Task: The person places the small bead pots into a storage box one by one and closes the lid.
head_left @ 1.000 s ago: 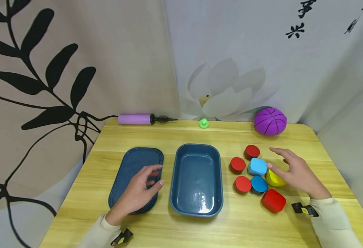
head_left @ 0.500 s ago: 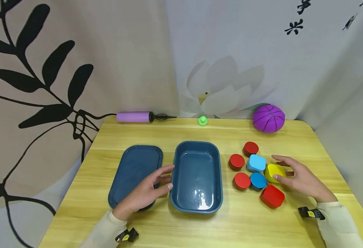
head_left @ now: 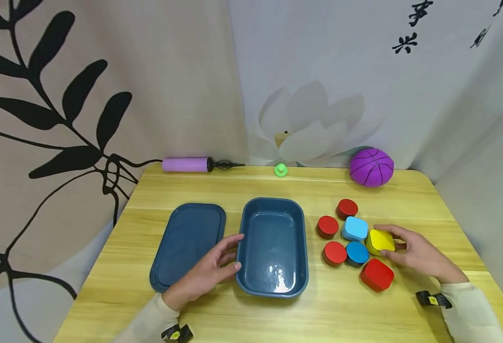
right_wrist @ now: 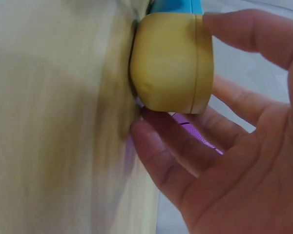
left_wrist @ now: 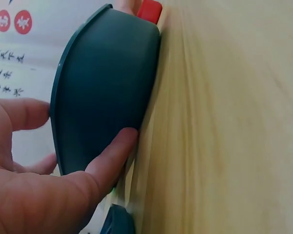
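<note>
While pale sleeves [head_left: 474, 309] and black wrist devices [head_left: 433, 299] are showing nearest the viewer, two hands are working well apart over a wooden table [head_left: 277, 319]. The left hand [head_left: 208, 271] is touching the outer left side of a deep blue dish [head_left: 272, 247]; in the left wrist view its thumb is pressing the wall and a fingertip is meeting the rim, the fingers extended rather than wrapped round it. The right hand [head_left: 418, 250] is pinching a yellow container [head_left: 379, 241], which is sitting at the right of a cluster of pieces, thumb on the near side and fingers on the far side. Just nearer than that container, a red squarish block [head_left: 377, 275] is lying on the wood. To its left, a round blue piece [head_left: 357, 254] is standing beside the nearest of three red round pieces [head_left: 334, 253]. A flat blue lid [head_left: 187, 243] is lying left of the dish, partly behind the left hand. Farther on, a light blue block [head_left: 354, 229] is resting near the other two red rounds. Along the far edge, a purple pump [head_left: 185, 165], a small green duck [head_left: 281, 170] and a purple ball [head_left: 372, 167] are lining up before a printed cloth [head_left: 182, 71].
</note>
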A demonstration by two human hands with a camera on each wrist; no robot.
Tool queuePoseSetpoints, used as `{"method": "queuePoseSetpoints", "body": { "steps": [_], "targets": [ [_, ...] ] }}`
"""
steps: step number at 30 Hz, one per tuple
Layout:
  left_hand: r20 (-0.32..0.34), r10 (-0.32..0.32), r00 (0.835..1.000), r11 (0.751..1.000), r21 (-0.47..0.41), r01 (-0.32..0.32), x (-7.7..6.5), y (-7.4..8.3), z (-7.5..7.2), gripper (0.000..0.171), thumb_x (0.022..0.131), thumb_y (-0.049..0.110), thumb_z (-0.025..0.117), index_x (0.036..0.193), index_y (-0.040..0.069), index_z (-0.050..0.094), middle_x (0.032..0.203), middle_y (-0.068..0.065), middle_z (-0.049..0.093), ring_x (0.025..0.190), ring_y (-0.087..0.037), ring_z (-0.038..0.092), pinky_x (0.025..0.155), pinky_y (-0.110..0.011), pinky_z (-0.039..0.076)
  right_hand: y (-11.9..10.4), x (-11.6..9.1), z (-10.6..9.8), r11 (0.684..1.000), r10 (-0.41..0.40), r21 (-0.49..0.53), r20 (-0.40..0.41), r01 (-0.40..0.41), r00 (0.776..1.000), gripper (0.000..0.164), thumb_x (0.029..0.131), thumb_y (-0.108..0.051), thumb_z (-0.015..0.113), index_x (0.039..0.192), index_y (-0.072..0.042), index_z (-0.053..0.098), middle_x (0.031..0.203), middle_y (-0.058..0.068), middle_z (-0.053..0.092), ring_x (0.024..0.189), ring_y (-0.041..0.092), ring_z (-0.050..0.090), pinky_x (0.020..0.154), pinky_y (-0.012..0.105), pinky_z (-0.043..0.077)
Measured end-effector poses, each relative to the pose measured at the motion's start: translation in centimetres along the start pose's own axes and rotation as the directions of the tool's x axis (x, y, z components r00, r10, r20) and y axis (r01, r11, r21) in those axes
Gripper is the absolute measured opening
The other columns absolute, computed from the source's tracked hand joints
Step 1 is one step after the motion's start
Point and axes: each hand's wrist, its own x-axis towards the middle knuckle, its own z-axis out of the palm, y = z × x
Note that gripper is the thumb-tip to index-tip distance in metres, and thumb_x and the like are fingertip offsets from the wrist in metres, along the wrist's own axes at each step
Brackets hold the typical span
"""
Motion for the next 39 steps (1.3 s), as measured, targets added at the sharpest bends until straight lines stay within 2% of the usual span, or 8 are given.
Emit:
{"method": "queuePoseSetpoints", "body": {
  "steps": [3, 5, 13, 14, 21, 27, 31, 39],
  "targets": [
    [-0.007, -0.016, 1.0, 0.999, -0.031, 0.016, 0.1, -0.2, 0.0, 0.07, 0.109, 0.019, 0.061, 0.169, 0.019, 0.024, 0.173, -0.019, 0.025, 0.153, -0.045, 0.039, 0.099, -0.041, 0.059, 0.3, -0.1, 0.1, 0.999, 0.006, 0.033, 0.011, -0.006, 1.0, 0.067, 0.093, -0.02, 0.084, 0.152, -0.01, 0.055, 0.149, 0.021, 0.058, 0.112, 0.003, 0.063, 0.088, 0.017, 0.055],
    [-0.019, -0.025, 1.0, 0.999, -0.036, 0.024, 0.2, -0.2, 0.0, 0.069, 0.109, 0.017, 0.06, 0.168, 0.019, 0.025, 0.172, -0.018, 0.027, 0.152, -0.044, 0.041, 0.098, -0.041, 0.059, 0.5, -0.2, 0.1, 0.999, 0.011, 0.046, 0.018, -0.012, 1.0, 0.067, 0.093, -0.019, 0.083, 0.153, -0.01, 0.054, 0.149, 0.022, 0.058, 0.112, 0.001, 0.063, 0.088, 0.016, 0.055],
    [-0.077, -0.039, 0.996, 0.999, -0.032, 0.037, 0.7, -0.1, 0.4, 0.065, 0.108, 0.013, 0.06, 0.166, 0.019, 0.031, 0.168, -0.018, 0.033, 0.147, -0.042, 0.048, 0.094, -0.042, 0.06, 0.2, -0.2, 0.0, 0.998, 0.046, 0.048, 0.014, -0.047, 0.999, 0.068, 0.094, -0.024, 0.083, 0.153, -0.008, 0.053, 0.148, 0.023, 0.058, 0.119, 0.035, 0.068, 0.088, 0.017, 0.056],
    [-0.084, -0.039, 0.996, 0.999, -0.029, 0.037, 0.7, 0.0, 0.5, 0.064, 0.108, 0.013, 0.06, 0.165, 0.018, 0.031, 0.168, -0.019, 0.034, 0.146, -0.042, 0.048, 0.095, -0.043, 0.06, 0.1, -0.2, -0.1, 0.998, 0.047, 0.04, 0.002, -0.047, 0.999, 0.068, 0.093, -0.025, 0.083, 0.153, -0.008, 0.054, 0.148, 0.022, 0.059, 0.119, 0.034, 0.068, 0.088, 0.017, 0.056],
    [-0.12, -0.039, 0.992, 0.999, -0.011, 0.038, 0.7, 0.2, 1.0, 0.059, 0.111, 0.022, 0.057, 0.164, 0.014, 0.033, 0.162, -0.024, 0.041, 0.14, -0.04, 0.054, 0.097, -0.043, 0.059, -0.6, -0.5, -1.1, 0.997, 0.027, 0.074, -0.083, -0.021, 0.996, 0.068, 0.093, -0.019, 0.084, 0.152, -0.006, 0.054, 0.143, 0.019, 0.06, 0.105, -0.006, 0.064, 0.085, 0.014, 0.056],
    [-0.124, -0.039, 0.992, 0.999, -0.008, 0.038, 0.6, 0.2, 0.8, 0.06, 0.111, 0.023, 0.058, 0.164, 0.015, 0.033, 0.162, -0.023, 0.041, 0.141, -0.04, 0.052, 0.097, -0.041, 0.059, -1.8, 0.0, -1.8, 0.998, -0.006, 0.064, -0.173, 0.017, 0.985, 0.066, 0.091, -0.016, 0.086, 0.15, -0.007, 0.057, 0.14, 0.011, 0.062, 0.106, -0.008, 0.062, 0.086, 0.008, 0.052],
    [-0.126, -0.045, 0.991, 0.999, -0.022, 0.042, 0.5, 0.2, 0.6, 0.059, 0.11, 0.024, 0.059, 0.164, 0.019, 0.035, 0.163, -0.021, 0.041, 0.141, -0.038, 0.053, 0.098, -0.042, 0.059, -3.1, 0.5, -1.3, 0.997, -0.037, 0.064, -0.215, 0.052, 0.976, 0.065, 0.088, -0.014, 0.088, 0.147, -0.01, 0.06, 0.137, 0.006, 0.064, 0.104, -0.007, 0.063, 0.085, 0.009, 0.054],
    [-0.132, -0.038, 0.991, 0.999, -0.003, 0.038, 0.6, 0.2, 0.5, 0.061, 0.11, 0.025, 0.058, 0.166, 0.02, 0.034, 0.165, -0.018, 0.038, 0.14, -0.04, 0.055, 0.095, -0.045, 0.061, -6.2, 1.9, 0.5, 0.987, -0.135, 0.048, -0.256, 0.153, 0.957, 0.063, 0.086, -0.011, 0.089, 0.144, -0.009, 0.063, 0.136, 0.011, 0.066, 0.107, -0.008, 0.06, 0.085, 0.009, 0.054]
  ]
}}
